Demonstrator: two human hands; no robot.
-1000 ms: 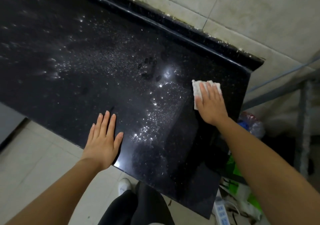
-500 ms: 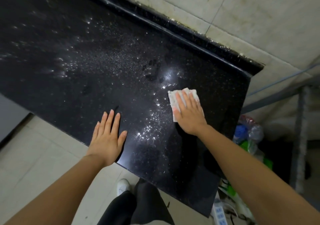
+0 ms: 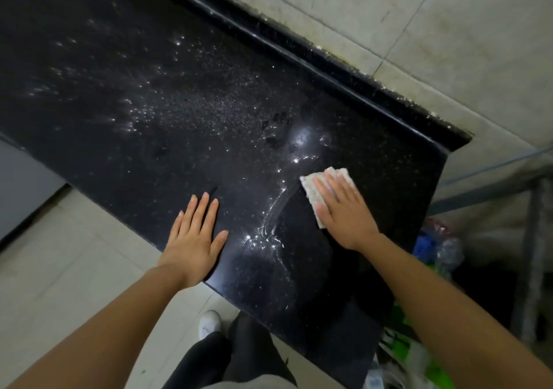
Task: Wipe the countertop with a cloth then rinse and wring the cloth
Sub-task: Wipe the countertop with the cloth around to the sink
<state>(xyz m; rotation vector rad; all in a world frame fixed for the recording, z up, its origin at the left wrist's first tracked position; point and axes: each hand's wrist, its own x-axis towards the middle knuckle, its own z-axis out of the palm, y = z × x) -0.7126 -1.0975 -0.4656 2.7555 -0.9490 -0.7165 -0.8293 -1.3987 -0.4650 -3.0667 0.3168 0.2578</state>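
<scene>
Within the last second the right hand, fingers straight and pressing the white cloth flat on the black countertop, swept it in from the counter's end, leaving a water ridge off its thumb. Droplets beyond the fingertips suggest wiping is unfinished. The left hand stays spread flat nearby; much of the cloth hides under the fingers and palm, and no tap shows.

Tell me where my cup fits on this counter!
The widest bare stretch of countertop lies beyond the left hand, up to the back ledge, though speckled wet. A narrower strip runs between the cloth under the right hand and the counter's right end. Between the hands it is tight and puddled.
</scene>
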